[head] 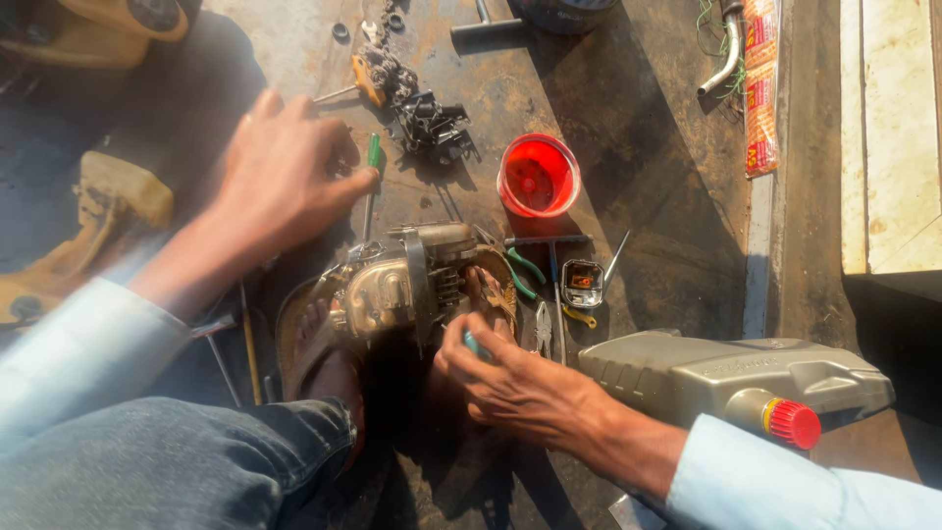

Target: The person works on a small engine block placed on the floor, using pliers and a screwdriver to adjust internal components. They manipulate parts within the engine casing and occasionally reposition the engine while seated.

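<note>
Both hands are working low over a grimy, oil-stained floor. Right hand (510, 378) is curling around a small teal-handled tool (475, 344), its fingertips next to a dull grey engine casing (407, 280) that is sitting between two sandalled feet (324, 339). Left hand (285, 177) is reaching forward with fingers bent beside a green-handled screwdriver (371, 182); whether it is gripping it I cannot tell. A grey oil jug (726, 378) is lying by the right wrist. Farther off, a red cup (538, 177) is standing in sunlight.

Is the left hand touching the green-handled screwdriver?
Touching. The head view shows the left hand with fingertips closed around the green-handled screwdriver just below its handle, no gap visible.
</note>
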